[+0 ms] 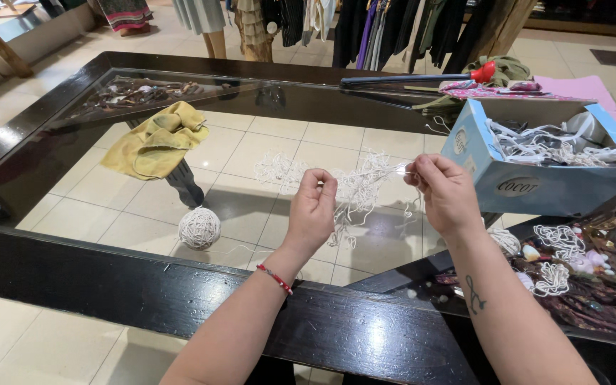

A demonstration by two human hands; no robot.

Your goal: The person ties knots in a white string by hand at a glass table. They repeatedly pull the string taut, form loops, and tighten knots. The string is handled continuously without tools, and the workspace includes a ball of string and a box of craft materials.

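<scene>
my left hand is curled nearly closed above the middle of the glass table, thumb and fingertips pinched on a white string. my right hand is just to the right of it, thumb and forefinger pressed tight on the same string, the other fingers loosely folded. the string runs between my 2 hands and hangs down into a tangled heap of white string lying on the glass near the table's centre. a wound ball of white string sits on the glass close to the near edge, left of my left wrist. a crumpled yellow cloth lies toward the left side of the glass. a light blue cardboard box stands at the right edge, open at the top, with more loose white string inside. a black stick with a red tip lies along the far edge. small white string bundles rest at the near right corner among beads.
</scene>
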